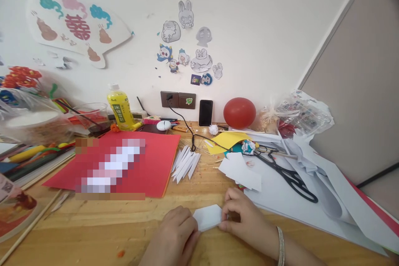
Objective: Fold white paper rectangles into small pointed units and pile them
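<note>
A small folded piece of white paper [208, 217] lies on the wooden table [102, 228] near the front edge. My left hand [174, 235] presses on its left end with curled fingers. My right hand [241, 216], with a bracelet on its wrist, pinches the paper's right end with fingers closed. Just beyond lies a fan of narrow folded white paper strips [185, 164].
A red paper sheet [156, 162] lies at mid left. Black scissors [288, 176] rest on white sheets [311, 212] at right, beside loose white pieces [240, 170] and yellow paper [226, 139]. Along the wall stand a yellow bottle [120, 110], a phone [205, 113] and a red balloon [239, 113].
</note>
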Available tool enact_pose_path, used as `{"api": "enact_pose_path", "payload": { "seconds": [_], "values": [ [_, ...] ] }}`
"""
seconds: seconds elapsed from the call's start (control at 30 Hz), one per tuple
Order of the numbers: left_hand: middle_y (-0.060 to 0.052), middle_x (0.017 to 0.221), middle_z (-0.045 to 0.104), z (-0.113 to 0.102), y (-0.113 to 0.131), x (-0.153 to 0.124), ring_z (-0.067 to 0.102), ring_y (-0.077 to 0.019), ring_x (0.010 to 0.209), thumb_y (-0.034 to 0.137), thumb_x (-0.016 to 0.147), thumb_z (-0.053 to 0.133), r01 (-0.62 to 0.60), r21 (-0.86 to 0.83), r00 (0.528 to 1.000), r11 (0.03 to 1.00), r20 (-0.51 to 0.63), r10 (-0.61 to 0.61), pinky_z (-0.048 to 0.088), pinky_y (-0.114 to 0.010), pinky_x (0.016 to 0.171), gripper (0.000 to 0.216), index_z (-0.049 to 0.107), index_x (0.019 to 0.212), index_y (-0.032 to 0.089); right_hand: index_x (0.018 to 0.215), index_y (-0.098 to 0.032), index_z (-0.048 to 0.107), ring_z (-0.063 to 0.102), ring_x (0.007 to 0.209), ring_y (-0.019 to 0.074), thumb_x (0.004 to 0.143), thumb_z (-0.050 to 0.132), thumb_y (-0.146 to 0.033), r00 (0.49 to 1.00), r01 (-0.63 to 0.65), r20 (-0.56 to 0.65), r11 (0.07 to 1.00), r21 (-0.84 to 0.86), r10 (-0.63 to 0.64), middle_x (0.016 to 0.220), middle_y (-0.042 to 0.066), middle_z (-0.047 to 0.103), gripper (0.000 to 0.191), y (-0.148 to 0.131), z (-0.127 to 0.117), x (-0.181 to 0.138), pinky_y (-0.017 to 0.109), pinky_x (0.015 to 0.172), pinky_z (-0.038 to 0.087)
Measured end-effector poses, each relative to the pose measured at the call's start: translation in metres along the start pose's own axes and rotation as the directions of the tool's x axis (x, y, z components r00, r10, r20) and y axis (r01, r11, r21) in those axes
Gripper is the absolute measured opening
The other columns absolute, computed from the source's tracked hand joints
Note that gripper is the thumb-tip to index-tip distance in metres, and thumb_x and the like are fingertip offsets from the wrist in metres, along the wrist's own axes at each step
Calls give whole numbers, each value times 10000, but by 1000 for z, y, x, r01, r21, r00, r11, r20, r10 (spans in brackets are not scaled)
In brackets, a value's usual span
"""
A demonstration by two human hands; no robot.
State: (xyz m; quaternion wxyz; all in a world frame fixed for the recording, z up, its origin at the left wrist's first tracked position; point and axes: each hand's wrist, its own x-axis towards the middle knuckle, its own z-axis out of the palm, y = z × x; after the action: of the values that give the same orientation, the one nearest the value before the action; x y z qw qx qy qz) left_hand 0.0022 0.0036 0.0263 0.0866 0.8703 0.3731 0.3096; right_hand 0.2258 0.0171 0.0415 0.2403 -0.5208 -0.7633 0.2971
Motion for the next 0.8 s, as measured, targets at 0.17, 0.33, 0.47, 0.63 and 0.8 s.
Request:
{"api": "enact_pose_path", "payload": {
  "seconds": [0.17, 0.33, 0.47, 0.63, 0.8],
  "values": [
    [-20, 712, 598, -2, -1, 2, 581, -192, 668, 75, 867, 450, 22, -22, 999, 1000, 36, -22, 456, -268, 594, 238, 553, 695, 204, 616, -171, 666, 537, 805, 162, 643, 821, -61, 999, -34, 8, 999, -33, 34, 785, -19, 521, 193, -1, 0, 0, 277, 725, 419],
    [-35, 681, 586, -1, 5, 4, 581, -205, 648, 94, 877, 383, 92, -7, 996, 996, -2, -92, 469, -298, 594, 269, 544, 688, 199, 618, -171, 630, 545, 800, 175, 659, 743, -17, 995, -63, -88, 993, -102, 54, 770, -10, 539, 196, -11, 4, -3, 305, 745, 424],
    [-42, 664, 578, 0, 7, 6, 578, -216, 629, 105, 869, 367, 80, 57, 996, 995, -34, -78, 460, -308, 572, 277, 547, 680, 198, 613, -174, 603, 549, 819, 194, 670, 726, -40, 988, -91, -137, 985, -143, 72, 767, -1, 562, 191, -13, 9, -3, 333, 766, 413],
    [-28, 632, 552, 4, 3, 8, 557, -202, 603, 91, 826, 381, 77, 159, 997, 984, -42, -71, 427, -287, 556, 252, 527, 653, 202, 614, -179, 581, 548, 832, 206, 687, 724, -60, 982, -131, -155, 976, -175, 104, 758, -2, 581, 201, -13, 13, -3, 364, 799, 391],
    [-13, 648, 555, 4, 0, 8, 556, -201, 602, 64, 739, 467, 82, 186, 997, 979, -14, -81, 426, -285, 561, 150, 554, 731, 186, 688, -180, 552, 543, 846, 214, 674, 711, -29, 973, -150, -202, 971, -185, 112, 780, -6, 584, 220, -16, 14, -4, 373, 809, 376]
  ]
}}
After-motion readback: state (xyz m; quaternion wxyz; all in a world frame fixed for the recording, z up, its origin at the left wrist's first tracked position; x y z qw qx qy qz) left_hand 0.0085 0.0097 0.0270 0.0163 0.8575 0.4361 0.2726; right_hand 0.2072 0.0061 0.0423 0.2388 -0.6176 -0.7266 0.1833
